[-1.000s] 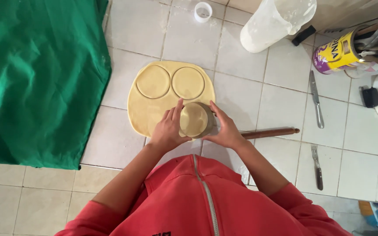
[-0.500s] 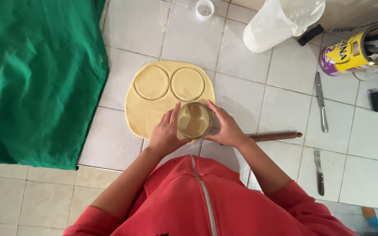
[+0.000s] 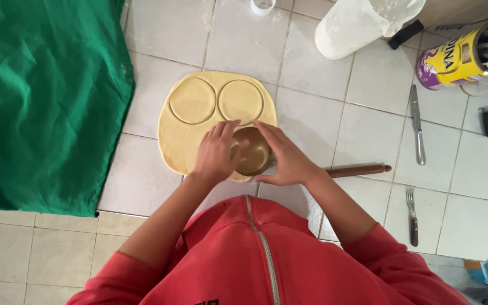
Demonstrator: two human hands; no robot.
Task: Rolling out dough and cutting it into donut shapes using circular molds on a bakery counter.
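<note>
pale tiled counter under everything. left hand (image 3: pixel 216 153) and right hand (image 3: pixel 285 158) cup a round metal cutter (image 3: pixel 251 151) pressed into the soft yellow dough sheet (image 3: pixel 171 144), just below two cut circles (image 3: pixel 192 100). uneven pressure might leave a ragged edge. wooden rolling pin (image 3: pixel 360 169) beside.

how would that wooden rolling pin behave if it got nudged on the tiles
The rolling pin is a smooth round rod lying flat on hard tiled counter, so it would probably roll easily. It looks stiff, likely solid wood. The right hand beside its end might stop it.
</note>
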